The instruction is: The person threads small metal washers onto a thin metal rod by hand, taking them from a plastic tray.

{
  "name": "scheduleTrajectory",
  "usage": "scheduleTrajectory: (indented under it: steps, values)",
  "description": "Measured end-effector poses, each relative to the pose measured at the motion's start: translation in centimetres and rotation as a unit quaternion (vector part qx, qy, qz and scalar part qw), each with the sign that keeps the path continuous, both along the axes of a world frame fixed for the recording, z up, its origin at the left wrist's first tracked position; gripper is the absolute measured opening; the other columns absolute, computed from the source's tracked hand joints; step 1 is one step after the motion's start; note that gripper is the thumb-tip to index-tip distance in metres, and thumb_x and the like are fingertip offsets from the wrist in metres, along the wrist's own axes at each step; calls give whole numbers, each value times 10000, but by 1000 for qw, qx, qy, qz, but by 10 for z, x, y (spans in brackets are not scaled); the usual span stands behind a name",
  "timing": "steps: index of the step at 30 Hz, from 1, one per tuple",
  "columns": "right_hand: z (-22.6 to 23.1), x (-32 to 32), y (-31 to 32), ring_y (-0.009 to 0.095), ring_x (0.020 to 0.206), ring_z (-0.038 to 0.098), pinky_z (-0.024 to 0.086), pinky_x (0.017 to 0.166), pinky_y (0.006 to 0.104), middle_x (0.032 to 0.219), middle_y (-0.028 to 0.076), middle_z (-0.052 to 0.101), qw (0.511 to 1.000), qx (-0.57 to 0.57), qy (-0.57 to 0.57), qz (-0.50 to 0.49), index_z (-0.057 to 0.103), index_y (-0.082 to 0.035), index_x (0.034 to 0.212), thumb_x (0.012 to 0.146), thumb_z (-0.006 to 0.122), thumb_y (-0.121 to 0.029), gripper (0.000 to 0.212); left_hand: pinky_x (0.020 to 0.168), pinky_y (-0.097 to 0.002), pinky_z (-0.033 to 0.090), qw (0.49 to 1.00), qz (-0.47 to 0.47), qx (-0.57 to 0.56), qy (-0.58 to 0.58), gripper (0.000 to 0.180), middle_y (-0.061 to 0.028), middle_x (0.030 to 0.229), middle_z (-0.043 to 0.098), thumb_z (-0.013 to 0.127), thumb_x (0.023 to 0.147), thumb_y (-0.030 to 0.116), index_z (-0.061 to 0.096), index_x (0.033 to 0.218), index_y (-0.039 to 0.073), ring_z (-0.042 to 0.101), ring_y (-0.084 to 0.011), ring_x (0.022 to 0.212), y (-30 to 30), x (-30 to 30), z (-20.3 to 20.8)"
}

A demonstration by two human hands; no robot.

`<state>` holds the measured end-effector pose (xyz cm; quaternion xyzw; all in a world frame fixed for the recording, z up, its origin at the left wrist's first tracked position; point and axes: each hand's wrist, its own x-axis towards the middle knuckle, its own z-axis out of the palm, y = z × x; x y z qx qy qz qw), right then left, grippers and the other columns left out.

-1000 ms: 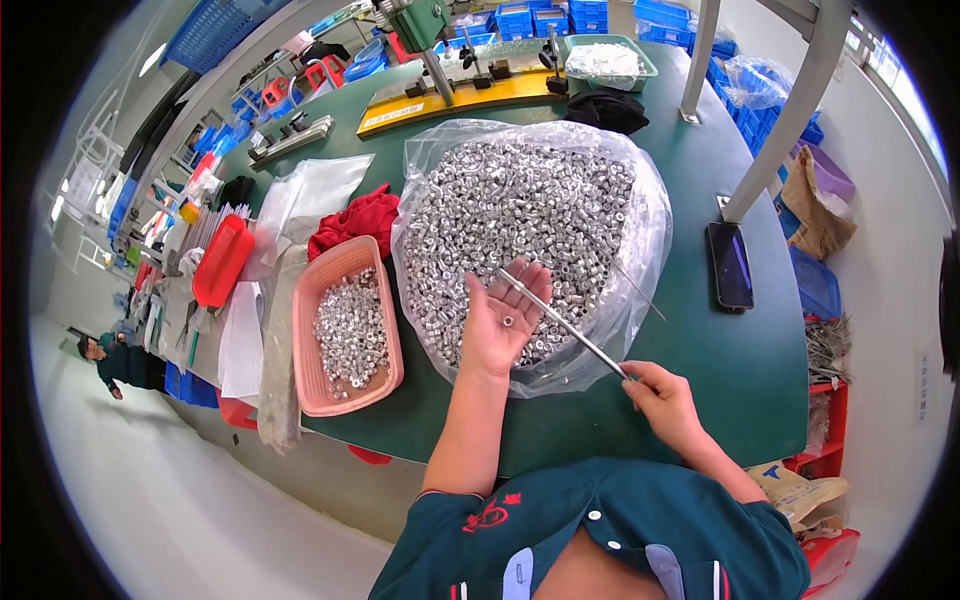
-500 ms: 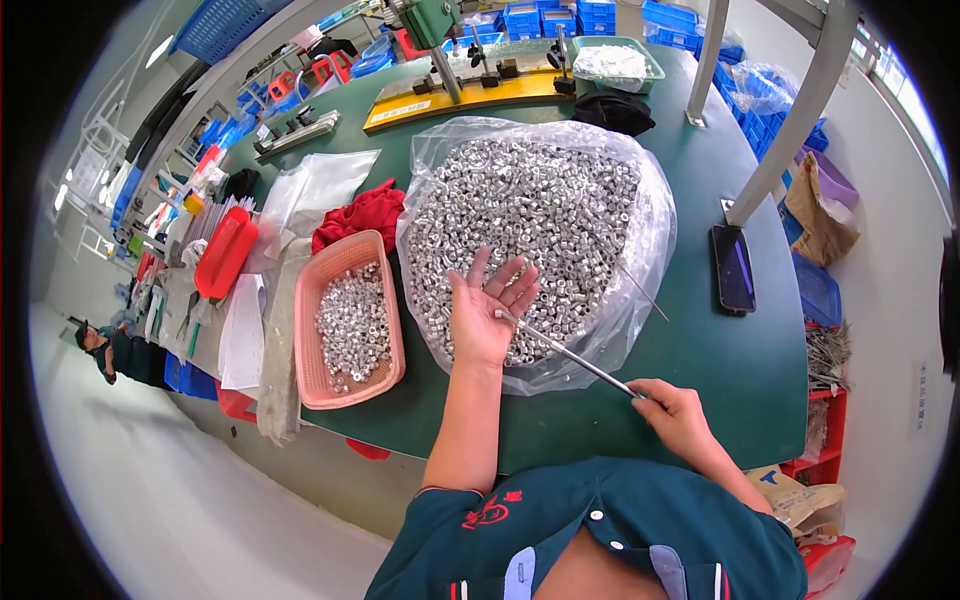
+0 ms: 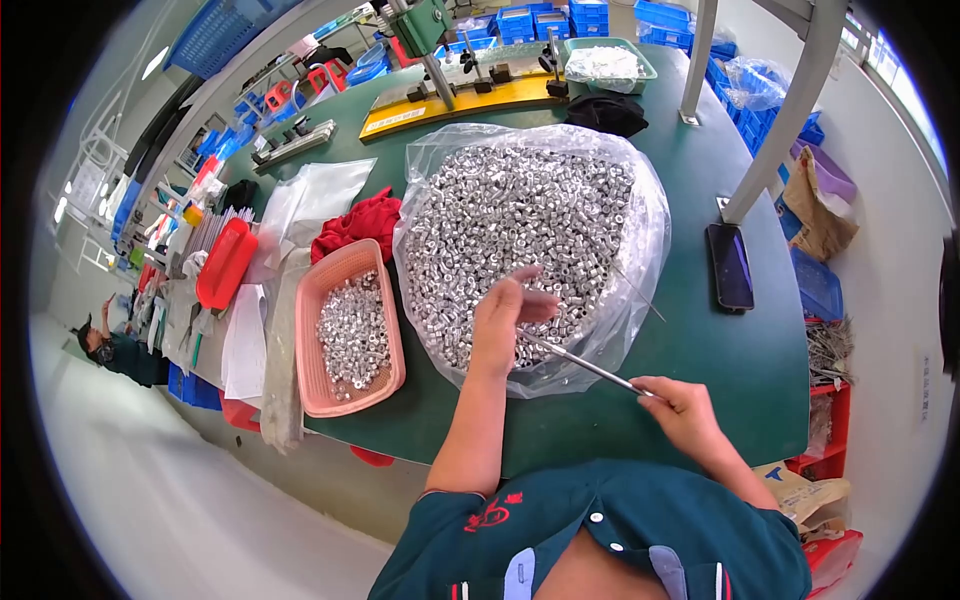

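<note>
Your bare left hand (image 3: 500,318) now stands turned from palm-up onto its edge, thumb apart from loosely bent fingers (whether anything lies in the palm, I cannot tell). Your bare right hand (image 3: 682,412) pinches the slim grey metal rod (image 3: 595,370) by one end; its other end points at your left hand, above the clear plastic bag (image 3: 648,220).

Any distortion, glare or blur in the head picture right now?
Head view: the green table bows at its edges and the picture's corners go black; head view: the window looks washed out; head view: the left hand seems slightly soft.
</note>
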<state>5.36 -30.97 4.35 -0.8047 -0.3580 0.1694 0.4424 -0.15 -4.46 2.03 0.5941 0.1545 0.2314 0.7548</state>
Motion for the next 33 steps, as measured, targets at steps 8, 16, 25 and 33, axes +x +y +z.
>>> scheduleTrajectory:
  steps: [8, 16, 25, 33]
  values:
    - [-23, -17, 21, 56, 563, 463, 401, 530, 232, 602, -2, 499, 965, 18, 260, -9, 603, -38, 1087, 847, 584, -93, 247, 711, -376, 552, 906, 26, -381, -182, 347, -139, 996, 640, 460, 931, 348, 476, 1207, 139, 662, -245, 784, 9, 6, -23]
    - [-25, -5, 25, 45, 573, 454, 377, 531, 211, 618, -20, 501, 951, 96, 292, -40, 601, -18, 1079, 851, 579, -85, 239, 800, -384, 467, 985, 27, -151, -75, 511, -140, 1084, 590, 477, 916, 400, 341, 1320, 118, 576, -229, 967, -12, 15, -2]
    - [-29, 5, 13, 33, 562, 445, 359, 516, 199, 611, -30, 496, 938, 161, 291, -97, 604, -12, 1069, 848, 582, -86, 234, 904, -465, 378, 671, 150, 688, 230, 499, -179, 1242, 445, 577, 816, 420, 510, 1214, 126, 451, -349, 1090, 22, 61, -1]
    - [-33, 6, 6, 33, 550, 441, 353, 508, 203, 596, -30, 493, 938, 170, 285, -103, 608, -14, 1064, 846, 581, -89, 232, 800, -458, 453, 623, 165, 735, 210, 448, -198, 1122, 481, 561, 840, 382, 492, 1161, 77, 500, -363, 1006, 24, 92, -20]
